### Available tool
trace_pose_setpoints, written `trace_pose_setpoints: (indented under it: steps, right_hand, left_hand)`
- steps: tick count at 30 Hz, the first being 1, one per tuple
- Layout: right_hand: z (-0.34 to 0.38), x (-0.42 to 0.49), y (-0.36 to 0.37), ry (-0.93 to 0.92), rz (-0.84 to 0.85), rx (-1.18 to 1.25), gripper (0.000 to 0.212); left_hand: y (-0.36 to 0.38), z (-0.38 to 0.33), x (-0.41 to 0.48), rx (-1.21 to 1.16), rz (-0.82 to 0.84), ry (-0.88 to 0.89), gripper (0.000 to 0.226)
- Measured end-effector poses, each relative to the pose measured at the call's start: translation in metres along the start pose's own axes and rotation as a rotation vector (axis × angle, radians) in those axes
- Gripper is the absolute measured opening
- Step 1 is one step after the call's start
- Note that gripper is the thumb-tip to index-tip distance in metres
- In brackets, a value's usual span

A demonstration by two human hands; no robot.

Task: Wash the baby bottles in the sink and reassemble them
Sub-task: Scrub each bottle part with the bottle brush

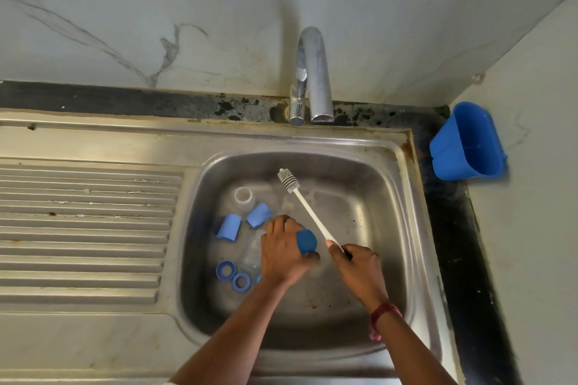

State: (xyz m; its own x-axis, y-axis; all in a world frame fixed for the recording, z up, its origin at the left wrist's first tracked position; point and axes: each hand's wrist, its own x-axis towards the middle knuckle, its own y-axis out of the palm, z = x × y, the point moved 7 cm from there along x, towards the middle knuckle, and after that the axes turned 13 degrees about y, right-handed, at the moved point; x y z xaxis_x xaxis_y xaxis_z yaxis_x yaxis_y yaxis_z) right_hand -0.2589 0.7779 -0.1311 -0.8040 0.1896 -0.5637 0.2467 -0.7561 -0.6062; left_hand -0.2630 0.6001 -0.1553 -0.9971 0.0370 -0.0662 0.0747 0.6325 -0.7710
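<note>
Inside the steel sink [403,228], my left hand [283,251] grips a blue bottle cap [306,241]. My right hand [358,266] holds the white handle of a bottle brush [308,211], whose bristle head points up and away toward the tap. On the sink floor lie a clear bottle [243,197], two blue caps [229,227] [259,215] and two blue screw rings [225,270] [241,282]. Another clear bottle [253,251] lies partly hidden by my left hand.
A chrome tap [312,78] stands behind the basin with no water running. The ribbed draining board [84,228] spreads to the left. A blue plastic holder [469,142] hangs on the right wall. A marble wall stands behind.
</note>
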Motion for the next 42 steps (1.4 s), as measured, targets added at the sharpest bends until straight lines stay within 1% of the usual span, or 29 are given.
trace_pose_setpoints:
  steps: [3, 4, 7, 9, 11, 14, 17, 21, 26, 28, 30, 33, 35, 38, 39, 42]
  right_hand:
    - [0.005, -0.005, -0.004, -0.024, -0.006, -0.013, 0.058]
    - [0.007, -0.008, -0.004, -0.039, -0.003, -0.02, 0.058]
    - [0.015, -0.016, -0.004, -0.103, 0.012, -0.05, 0.058]
    - [0.02, -0.024, -0.004, -0.137, 0.021, -0.047, 0.058]
    - [0.023, -0.031, -0.005, -0.158, 0.021, -0.047, 0.058]
    - [0.03, -0.046, -0.008, -0.207, 0.0, -0.055, 0.057]
    - [0.034, -0.059, -0.009, -0.276, -0.008, -0.099, 0.056]
    - [0.034, -0.073, -0.003, -0.342, 0.027, -0.155, 0.06]
    - [0.04, -0.084, -0.002, -0.384, 0.013, -0.201, 0.062]
    - [0.045, -0.086, -0.003, -0.39, 0.008, -0.218, 0.061]
    - [0.051, -0.086, -0.006, -0.4, -0.013, -0.246, 0.06]
    - [0.061, -0.083, -0.01, -0.453, -0.086, -0.307, 0.061]
    - [0.067, -0.081, -0.013, -0.502, -0.139, -0.363, 0.06]
    - [0.075, -0.085, -0.011, -0.594, -0.211, -0.482, 0.056]
    - [0.077, -0.087, -0.009, -0.615, -0.235, -0.513, 0.055]
    - [0.08, -0.095, -0.006, -0.654, -0.311, -0.527, 0.05]
  left_hand:
    - [-0.029, 0.01, -0.012, -0.376, -0.161, -0.195, 0.043]
    - [-0.039, 0.014, -0.017, -0.451, -0.211, -0.235, 0.042]
    - [-0.068, 0.031, -0.026, -0.554, -0.319, -0.281, 0.039]
    - [-0.085, 0.041, -0.029, -0.633, -0.343, -0.289, 0.04]
    - [-0.097, 0.048, -0.032, -0.788, -0.372, -0.302, 0.039]
    - [-0.113, 0.058, -0.042, -1.021, -0.427, -0.354, 0.034]
    - [-0.121, 0.062, -0.053, -1.181, -0.443, -0.423, 0.037]
    - [-0.13, 0.071, -0.062, -1.279, -0.481, -0.501, 0.029]
    - [-0.136, 0.068, -0.067, -1.304, -0.46, -0.504, 0.03]
    - [-0.138, 0.068, -0.067, -1.355, -0.466, -0.504, 0.033]
    - [-0.141, 0.066, -0.064, -1.423, -0.467, -0.491, 0.042]
    - [-0.146, 0.065, -0.059, -1.469, -0.516, -0.487, 0.05]
    - [-0.148, 0.063, -0.057, -1.504, -0.553, -0.49, 0.042]
    - [-0.147, 0.061, -0.057, -1.56, -0.624, -0.504, 0.014]
    - [-0.148, 0.061, -0.058, -1.56, -0.65, -0.503, 0.008]
    - [-0.149, 0.058, -0.058, -1.563, -0.695, -0.497, 0.005]
